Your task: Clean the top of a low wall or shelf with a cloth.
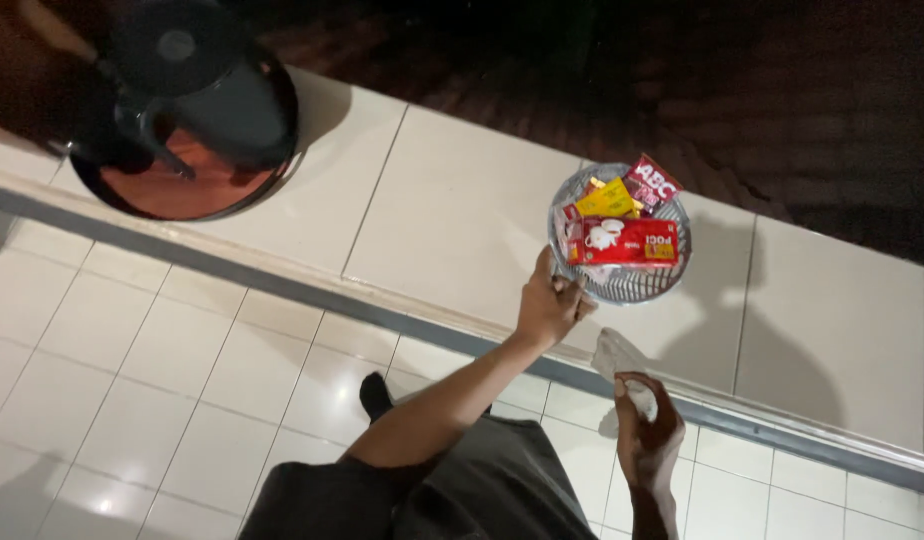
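Note:
A round clear bowl [672, 275] stands on the white tiled counter [452, 210], filled with red and yellow sachets [622, 240]. My left hand [547, 305] reaches up from the lower left, and its fingers are closed on the bowl's near rim. Below and to the right of the bowl, my right hand [647, 435] is shut on a crumpled clear plastic wrapper [617, 355], which sticks up out of the fist over the counter's edge.
A black kettle [197, 80] sits on a round reddish tray [182, 190] at the counter's left end. A grey metal strip [282, 285] runs along the counter's front edge. White floor tiles [132, 400] lie below, with my dark foot [375, 395] on them.

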